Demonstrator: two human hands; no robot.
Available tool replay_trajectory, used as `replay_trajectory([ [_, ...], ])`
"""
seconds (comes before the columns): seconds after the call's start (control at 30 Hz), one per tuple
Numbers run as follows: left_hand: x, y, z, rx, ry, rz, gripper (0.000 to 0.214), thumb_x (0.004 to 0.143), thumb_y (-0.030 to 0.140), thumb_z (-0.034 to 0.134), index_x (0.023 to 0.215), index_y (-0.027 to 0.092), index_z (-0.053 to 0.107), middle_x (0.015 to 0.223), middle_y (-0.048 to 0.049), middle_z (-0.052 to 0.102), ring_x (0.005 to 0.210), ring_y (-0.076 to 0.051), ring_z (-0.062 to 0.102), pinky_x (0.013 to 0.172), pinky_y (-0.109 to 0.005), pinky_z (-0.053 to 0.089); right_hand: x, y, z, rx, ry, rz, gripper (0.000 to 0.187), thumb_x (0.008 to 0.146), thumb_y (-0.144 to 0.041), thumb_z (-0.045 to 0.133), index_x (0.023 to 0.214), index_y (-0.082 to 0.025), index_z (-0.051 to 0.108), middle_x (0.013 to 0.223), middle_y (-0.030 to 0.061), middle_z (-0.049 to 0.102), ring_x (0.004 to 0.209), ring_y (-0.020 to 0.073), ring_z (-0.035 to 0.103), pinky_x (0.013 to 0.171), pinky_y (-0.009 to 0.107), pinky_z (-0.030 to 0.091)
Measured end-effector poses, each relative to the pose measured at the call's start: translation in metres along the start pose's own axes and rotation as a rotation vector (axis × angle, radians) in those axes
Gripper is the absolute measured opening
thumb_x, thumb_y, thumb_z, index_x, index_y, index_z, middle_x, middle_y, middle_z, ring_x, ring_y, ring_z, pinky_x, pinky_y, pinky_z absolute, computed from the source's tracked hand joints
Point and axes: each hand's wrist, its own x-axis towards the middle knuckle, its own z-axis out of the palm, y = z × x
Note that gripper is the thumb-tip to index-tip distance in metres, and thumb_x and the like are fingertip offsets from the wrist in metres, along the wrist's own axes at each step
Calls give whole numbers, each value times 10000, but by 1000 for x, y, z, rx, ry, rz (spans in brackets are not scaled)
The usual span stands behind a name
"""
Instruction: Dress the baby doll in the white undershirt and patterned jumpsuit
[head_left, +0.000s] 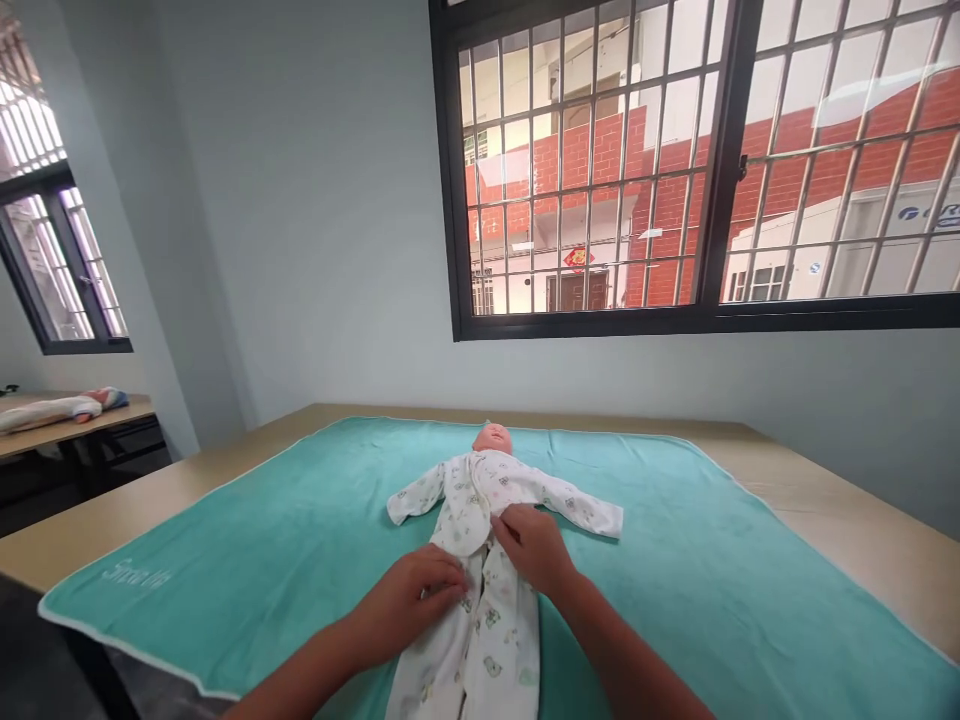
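Observation:
A doll (pixel 493 438) lies on its back, head toward the wall, dressed in a white long-sleeved baby romper (pixel 491 640) with small printed figures. Its sleeves are spread out to both sides. The front flap (pixel 466 530) lies over the belly, and a dark gap runs down between the leg panels below it. My right hand (pixel 534 548) pinches the cloth at the flap's edge near the waist. Lower down on the left side, my left hand (pixel 412 598) is curled with thumb and fingers close together at the romper's front; its fingertips are partly hidden.
Under the doll a green blanket (pixel 300 540) with a pale edge covers much of the wooden table (pixel 802 475). A barred window (pixel 585 170) is in the wall behind. At far left, another table (pixel 45 440) bears a bundled cloth item (pixel 64 408).

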Motion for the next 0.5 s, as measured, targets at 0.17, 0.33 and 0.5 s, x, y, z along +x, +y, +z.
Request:
replay_trajectory([
  [0.17,-17,16,-12,27,16,-106,245,884,327,509,868,252,741,835,-13,711,770,-179,611,692,-258,444,-6,-13,2,-2,7,-69,476,955,-343,402,505,-190,424,485,-26,423,480,102,362,536,276,215],
  [0.33,-15,9,-28,-84,124,-202,295,870,392,501,856,212,735,809,-29,710,695,-175,604,640,-263,455,-5,-2,7,1,68,43,492,983,-367,331,525,-201,395,490,-29,398,474,108,324,528,272,219],
  [0.5,34,-30,-38,-196,264,-267,376,838,468,488,954,182,704,785,-33,679,684,-172,608,564,-248,450,-7,6,9,-20,-1,30,453,952,-351,414,530,-188,389,507,-27,440,495,101,375,537,261,217],
])
